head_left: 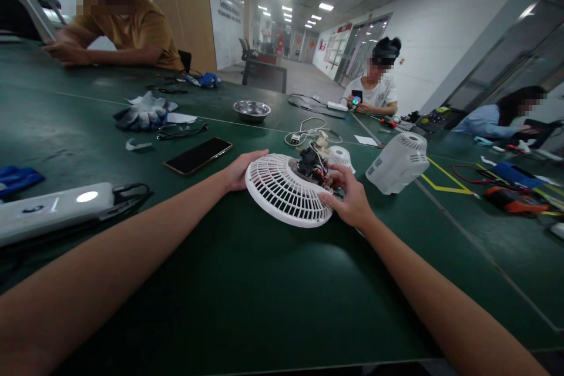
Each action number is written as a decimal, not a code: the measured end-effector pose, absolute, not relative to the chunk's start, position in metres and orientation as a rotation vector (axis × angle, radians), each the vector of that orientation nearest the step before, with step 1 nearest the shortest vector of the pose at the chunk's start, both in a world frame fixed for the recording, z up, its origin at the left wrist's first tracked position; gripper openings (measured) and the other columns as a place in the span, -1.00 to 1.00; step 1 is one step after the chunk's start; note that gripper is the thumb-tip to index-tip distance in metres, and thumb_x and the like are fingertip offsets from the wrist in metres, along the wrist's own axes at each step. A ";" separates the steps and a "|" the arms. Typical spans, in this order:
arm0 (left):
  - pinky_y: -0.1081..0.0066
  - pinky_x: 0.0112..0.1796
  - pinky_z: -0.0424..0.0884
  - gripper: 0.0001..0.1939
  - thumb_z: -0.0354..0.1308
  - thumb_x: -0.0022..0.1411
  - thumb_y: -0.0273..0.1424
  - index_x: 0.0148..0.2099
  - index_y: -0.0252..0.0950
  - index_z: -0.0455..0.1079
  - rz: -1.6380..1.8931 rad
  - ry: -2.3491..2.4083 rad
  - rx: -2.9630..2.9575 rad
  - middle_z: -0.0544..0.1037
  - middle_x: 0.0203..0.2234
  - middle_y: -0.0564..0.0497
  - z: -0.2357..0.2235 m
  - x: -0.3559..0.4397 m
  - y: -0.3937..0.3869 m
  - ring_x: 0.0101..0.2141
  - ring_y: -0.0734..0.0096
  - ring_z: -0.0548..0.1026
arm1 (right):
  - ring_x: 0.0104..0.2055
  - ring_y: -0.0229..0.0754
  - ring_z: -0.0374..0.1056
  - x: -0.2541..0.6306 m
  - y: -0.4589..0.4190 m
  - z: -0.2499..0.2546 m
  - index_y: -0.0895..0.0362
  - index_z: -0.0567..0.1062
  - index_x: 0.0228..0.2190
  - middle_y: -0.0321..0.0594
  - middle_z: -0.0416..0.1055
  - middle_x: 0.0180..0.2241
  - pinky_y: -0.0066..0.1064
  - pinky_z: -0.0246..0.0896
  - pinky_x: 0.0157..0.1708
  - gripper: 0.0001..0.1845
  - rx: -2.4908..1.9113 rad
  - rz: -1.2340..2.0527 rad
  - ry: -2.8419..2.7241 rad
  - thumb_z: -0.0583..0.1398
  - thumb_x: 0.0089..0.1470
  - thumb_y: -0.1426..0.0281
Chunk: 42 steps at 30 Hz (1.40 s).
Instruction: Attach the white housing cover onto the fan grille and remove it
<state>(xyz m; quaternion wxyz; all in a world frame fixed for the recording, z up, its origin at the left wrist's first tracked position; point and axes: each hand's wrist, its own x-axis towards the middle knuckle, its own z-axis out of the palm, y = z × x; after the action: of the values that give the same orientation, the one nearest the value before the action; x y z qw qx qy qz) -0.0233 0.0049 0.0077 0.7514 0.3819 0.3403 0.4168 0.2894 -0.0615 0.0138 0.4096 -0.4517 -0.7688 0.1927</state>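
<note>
A white round fan grille point(282, 191) lies tilted on the green table, with a black motor and coloured wires point(314, 167) at its centre. My left hand point(240, 169) grips the grille's left rim, fingers curled over the edge. My right hand point(350, 198) holds the right rim, its fingers closed near the wires. A white fan housing point(396, 161) lies on its side just to the right. Another white fan part point(341, 157) sits behind the motor.
A black phone point(198, 155) lies to the left, a white power bank point(53, 208) with cable nearer left, gloves point(143, 113) and a steel bowl point(251, 110) farther back. Tools and wires point(511, 191) clutter the right. Three other people sit at the table's far sides.
</note>
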 end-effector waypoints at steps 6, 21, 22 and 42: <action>0.20 -0.03 0.64 -0.84 0.21 0.34 -0.43 -0.09 -0.36 0.58 0.849 0.780 0.776 0.71 -0.22 -0.22 0.001 -0.021 0.012 -0.24 0.19 0.70 | -0.10 0.06 0.51 0.296 -0.057 0.017 -0.05 0.34 0.21 -0.07 0.55 0.03 0.03 0.43 0.03 -0.20 -1.130 0.423 -2.102 0.43 0.03 0.00; 0.24 -0.16 0.67 -0.86 0.21 0.37 -0.53 -0.09 -0.48 0.56 0.941 0.875 0.759 0.70 -0.23 -0.27 0.003 -0.011 0.016 -0.31 0.23 0.70 | -0.16 0.08 0.47 0.335 -0.003 -0.007 0.10 0.31 0.27 -0.08 0.54 -0.11 0.08 0.42 0.01 0.02 -1.594 0.261 -1.635 0.45 -0.21 0.15; 0.23 -0.15 0.66 -0.86 0.22 0.36 -0.52 -0.09 -0.47 0.56 0.967 0.887 0.802 0.70 -0.23 -0.27 0.000 -0.011 0.018 -0.31 0.23 0.70 | -0.22 0.05 0.47 0.334 -0.002 -0.007 0.07 0.34 0.23 -0.14 0.54 -0.17 0.04 0.45 -0.05 -0.01 -1.588 0.331 -1.546 0.46 -0.23 0.13; 0.09 0.05 0.45 -0.24 0.14 0.36 0.11 0.39 -0.27 0.28 0.966 0.864 2.363 0.58 0.15 -0.28 0.031 -0.004 -0.011 0.06 -0.01 0.57 | 0.00 0.12 0.50 0.278 -0.060 0.022 -0.15 0.21 0.32 -0.12 0.50 0.06 0.22 0.46 0.10 -0.15 -0.969 0.418 -1.933 0.39 0.10 0.10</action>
<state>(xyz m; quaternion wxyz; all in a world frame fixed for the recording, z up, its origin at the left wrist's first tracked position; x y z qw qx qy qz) -0.0036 -0.0112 0.0311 0.2217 0.8550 0.3126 0.3495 0.2784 -0.0600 0.0225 0.4527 -0.3924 -0.7826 0.1692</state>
